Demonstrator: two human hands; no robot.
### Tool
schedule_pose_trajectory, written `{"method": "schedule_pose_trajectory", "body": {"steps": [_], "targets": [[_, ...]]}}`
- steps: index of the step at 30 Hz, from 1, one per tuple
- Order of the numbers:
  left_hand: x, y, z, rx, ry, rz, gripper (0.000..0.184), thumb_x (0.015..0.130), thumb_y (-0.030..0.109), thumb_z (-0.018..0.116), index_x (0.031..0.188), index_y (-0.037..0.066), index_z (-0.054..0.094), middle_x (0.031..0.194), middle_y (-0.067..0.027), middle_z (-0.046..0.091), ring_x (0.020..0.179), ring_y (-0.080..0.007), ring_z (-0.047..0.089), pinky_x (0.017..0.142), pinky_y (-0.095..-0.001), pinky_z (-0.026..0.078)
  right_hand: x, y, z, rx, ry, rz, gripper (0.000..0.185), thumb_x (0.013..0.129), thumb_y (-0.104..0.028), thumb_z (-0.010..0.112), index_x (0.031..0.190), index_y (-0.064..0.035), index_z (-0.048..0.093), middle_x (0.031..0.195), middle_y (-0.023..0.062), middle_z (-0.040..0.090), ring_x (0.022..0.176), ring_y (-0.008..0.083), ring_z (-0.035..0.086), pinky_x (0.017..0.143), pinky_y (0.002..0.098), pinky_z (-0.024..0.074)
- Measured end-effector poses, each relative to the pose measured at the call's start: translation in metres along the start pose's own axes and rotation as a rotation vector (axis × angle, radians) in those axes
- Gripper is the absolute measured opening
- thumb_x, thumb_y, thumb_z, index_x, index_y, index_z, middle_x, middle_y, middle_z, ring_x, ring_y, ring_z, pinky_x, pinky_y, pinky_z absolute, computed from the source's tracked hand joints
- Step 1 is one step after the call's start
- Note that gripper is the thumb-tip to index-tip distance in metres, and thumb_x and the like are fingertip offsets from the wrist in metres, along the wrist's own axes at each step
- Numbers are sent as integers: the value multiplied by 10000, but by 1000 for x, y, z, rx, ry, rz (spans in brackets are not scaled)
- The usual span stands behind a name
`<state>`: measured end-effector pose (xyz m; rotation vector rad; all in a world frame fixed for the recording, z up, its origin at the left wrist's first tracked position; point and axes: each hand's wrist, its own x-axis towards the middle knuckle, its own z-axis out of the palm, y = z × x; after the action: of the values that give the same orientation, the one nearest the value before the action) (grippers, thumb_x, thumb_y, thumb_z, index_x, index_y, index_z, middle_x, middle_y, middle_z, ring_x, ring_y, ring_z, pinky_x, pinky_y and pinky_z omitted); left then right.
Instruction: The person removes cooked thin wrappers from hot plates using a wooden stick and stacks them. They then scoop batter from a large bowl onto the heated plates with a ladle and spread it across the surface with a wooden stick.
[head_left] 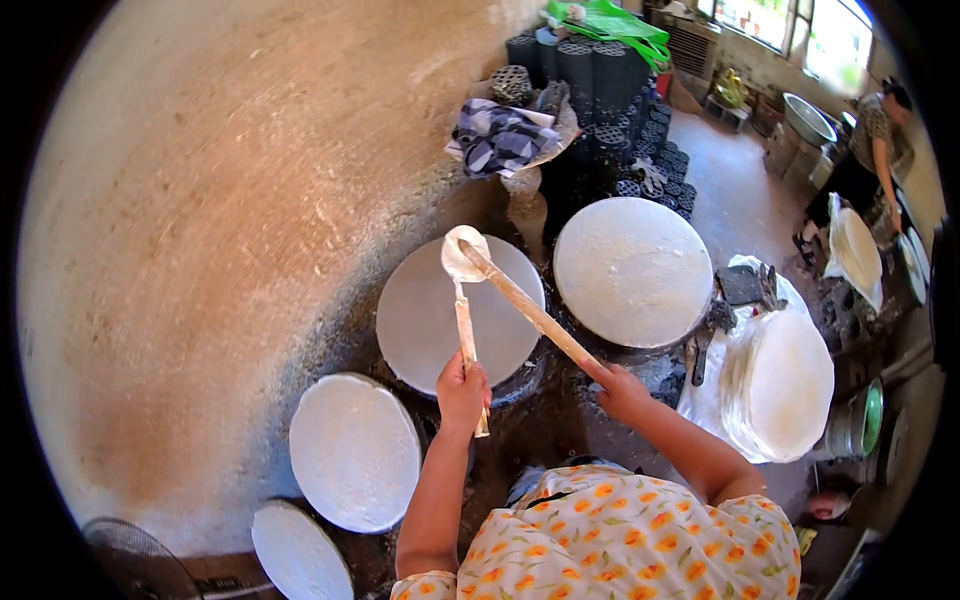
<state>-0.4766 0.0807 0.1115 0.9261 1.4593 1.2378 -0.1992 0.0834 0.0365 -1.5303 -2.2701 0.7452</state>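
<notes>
While fingers of the left hand wrap a stick, those of the right hand clasp a handle meeting a white-smeared cup, contents unclear.

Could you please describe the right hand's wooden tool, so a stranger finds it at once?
Start at the brown wall, then the pale disc just beyond the left hand. Over it, the right hand holds a long wooden tool. Unlike the left hand's shorter stick, it ends in a round, whitish head.
</notes>
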Motion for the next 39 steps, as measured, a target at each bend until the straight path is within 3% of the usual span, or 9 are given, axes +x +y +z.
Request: {"method": "schedule_pose_trajectory", "body": {"steps": [7,9,13,20,24,28,30,35,39], "targets": [[74,-54,-32,336,-152,129,335,806,48,510,1129,-31,540,639,-97,528,463,-185,545,439,-308,471,-16,-1,26,-55,-10,241,670,790,-84,544,1372,-358,358,856,167,551,725,363,597,641,463,487],[96,-78,-58,965,28,845,426,781,87,551,1184,-46,520,764,-164,571,632,-286,612,560,-380,522,-19,-18,23,-65,15,276,655,792,-90,547,1364,-357,372,851,169,552,730,363,600,640,462,487],[90,-31,-81,1211,-77,650,444,797,143,578,1202,-29,522,903,-174,571,712,-322,614,602,-407,528,-25,-39,24,-19,51,335,590,808,-95,541,1329,-345,424,839,180,569,741,367,603,654,461,488],[93,38,-106,1389,9,833,448,807,151,583,1229,10,525,817,-141,538,619,-301,591,552,-393,514,-35,-53,24,168,155,305,545,811,-44,504,1301,-279,471,852,181,596,785,371,596,690,458,484],[85,69,-108,1221,100,787,434,813,81,571,1232,-14,509,876,-125,549,744,-273,590,618,-401,510,-38,-53,29,222,208,254,563,796,-27,508,1306,-262,467,866,182,600,802,372,598,701,451,485],[87,57,-105,785,200,956,378,843,40,521,1215,-28,518,832,-82,559,627,-170,572,525,-320,489,-44,-47,37,224,142,312,585,783,-10,508,1312,-254,467,879,191,604,814,381,600,713,446,486],[64,74,-97,47,-4,261,344,864,19,478,1201,-37,523,758,-43,551,494,-86,504,417,-237,424,-39,-44,39,217,151,297,592,781,-4,506,1316,-254,465,876,193,605,809,383,601,711,446,486],[54,59,-107,-121,-56,158,308,877,22,474,1177,-32,521,680,-20,510,418,-75,460,355,-196,359,14,-50,35,254,215,258,612,777,10,499,1321,-269,468,889,240,616,807,409,609,722,453,485],[47,36,-118,-148,-97,97,271,876,37,486,1132,-35,533,677,-30,511,403,-87,457,343,-207,364,101,-63,43,270,38,288,650,770,30,485,1347,-267,443,926,259,614,832,372,631,730,398,494]]}}
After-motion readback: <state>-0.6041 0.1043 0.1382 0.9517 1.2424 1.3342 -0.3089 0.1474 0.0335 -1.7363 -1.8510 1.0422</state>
